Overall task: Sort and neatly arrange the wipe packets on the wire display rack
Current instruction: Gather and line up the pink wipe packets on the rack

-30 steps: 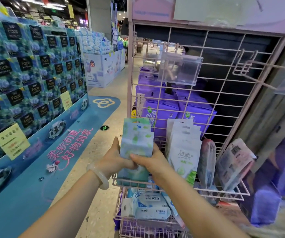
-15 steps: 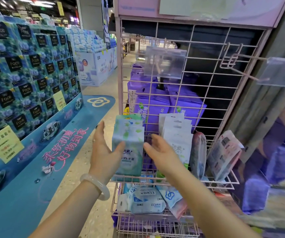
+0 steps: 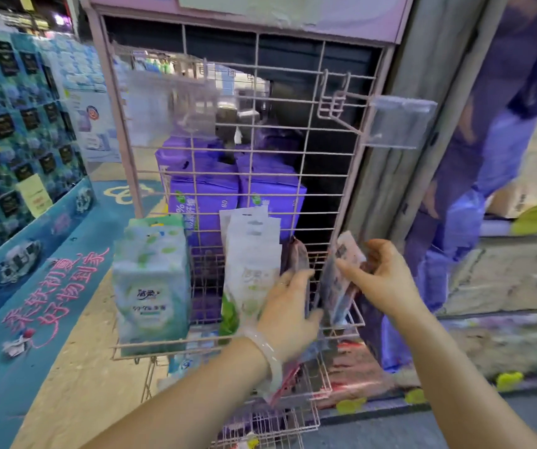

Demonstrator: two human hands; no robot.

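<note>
The step in hand looks like tidying the right end of the wire rack (image 3: 341, 324): the right hand (image 3: 380, 280) pinches a soft, glossy pink packet (image 3: 341, 273) leaning at the shelf's right corner, while the left hand (image 3: 288, 314), fingers straight, presses the dark flat packet (image 3: 296, 257) beside it. Next, the pink packet probably needs standing upright against its neighbours; the film looks slippery and floppy.

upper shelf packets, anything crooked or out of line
Yes. The pinkish packets at the shelf's right end lean outward, barcode side showing, unlike the upright green stack. The right hand grips them.
</note>
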